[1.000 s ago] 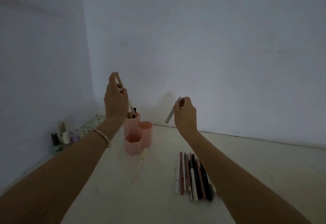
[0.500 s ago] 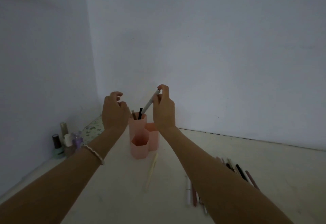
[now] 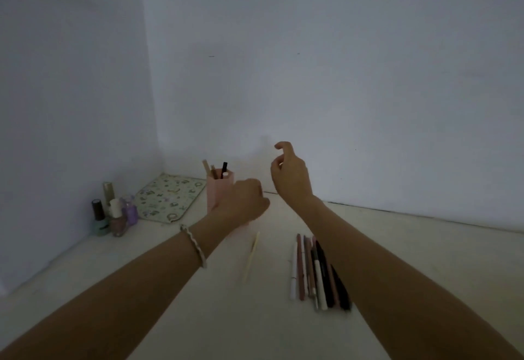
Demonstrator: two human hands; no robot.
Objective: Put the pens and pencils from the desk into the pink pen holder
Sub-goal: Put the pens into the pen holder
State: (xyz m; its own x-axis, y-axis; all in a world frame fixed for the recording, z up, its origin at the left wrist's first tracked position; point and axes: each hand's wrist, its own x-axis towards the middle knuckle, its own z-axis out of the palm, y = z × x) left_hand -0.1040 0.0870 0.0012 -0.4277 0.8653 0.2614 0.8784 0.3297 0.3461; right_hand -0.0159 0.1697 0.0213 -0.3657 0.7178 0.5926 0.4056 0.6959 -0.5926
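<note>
Here, head view: a dim desk (image 3: 141, 288) in a wall corner is seen from above, with both forearms stretched forward.
Pink pen holder (image 3: 219, 189): it is stood upright near the back wall. Only the tall compartment is shown, the lower ones being hidden behind the left hand.
Contents: a black pen (image 3: 224, 166), a wooden pencil (image 3: 206, 166) and a white-tipped pen (image 3: 225, 174) are propped in that compartment.
Left hand (image 3: 243, 198): it is held just in front of the holder with its back to the camera. The fingers seem curled, but whether anything is gripped cannot be told.
Right hand (image 3: 292, 178): it is raised beside the holder with fingers loosely bent and thumb apart from forefinger; nothing is held.
Row of pens (image 3: 317, 269): it is laid side by side beneath the right forearm, within easy reach for picking.
Pale pencil (image 3: 252, 257): it is left alone between the row and the holder.
Clutter: nail polish bottles (image 3: 110, 215) and a patterned mat (image 3: 167, 198) are kept at the left.
Step judged: most items are yet to be collected.
</note>
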